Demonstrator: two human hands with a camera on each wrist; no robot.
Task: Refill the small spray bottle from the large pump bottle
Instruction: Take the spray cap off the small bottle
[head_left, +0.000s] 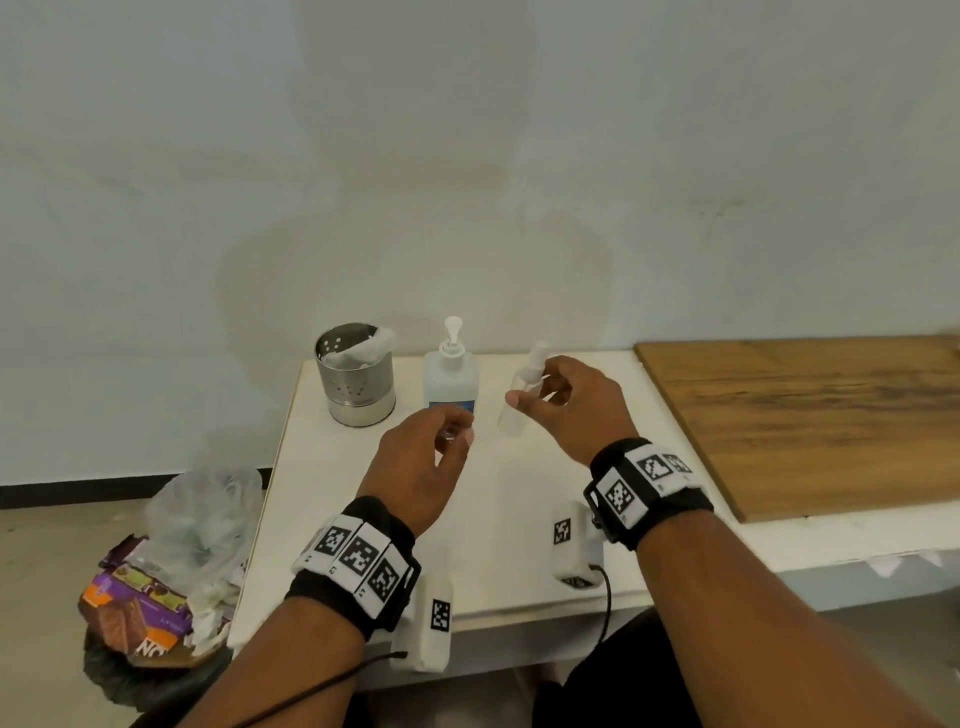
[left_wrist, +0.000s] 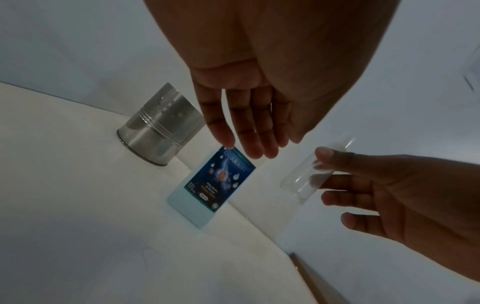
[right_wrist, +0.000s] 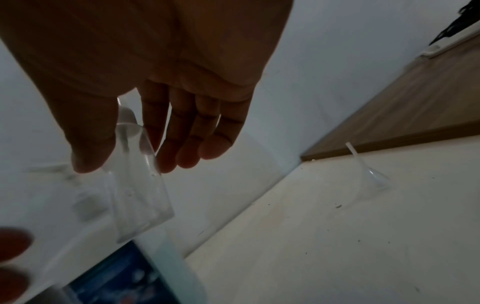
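Observation:
The large pump bottle (head_left: 451, 375) stands upright at the back of the white table (head_left: 509, 525), white with a blue label (left_wrist: 221, 176). Just right of it is the small clear spray bottle (head_left: 519, 397), tilted, its top leaning away from me. My right hand (head_left: 530, 389) pinches its upper part between thumb and fingers (right_wrist: 166, 156); the clear body (right_wrist: 137, 185) hangs below them. My left hand (head_left: 457, 431) hovers in front of the pump bottle with fingers (left_wrist: 249, 144) loosely straight, holding nothing.
A perforated steel cup (head_left: 356, 382) stuffed with tissue stands left of the pump bottle. A clear funnel (right_wrist: 369, 176) sits mouth-down on the table to the right. A wooden board (head_left: 810, 415) covers the right side. A rubbish bag (head_left: 171, 561) sits on the floor at left.

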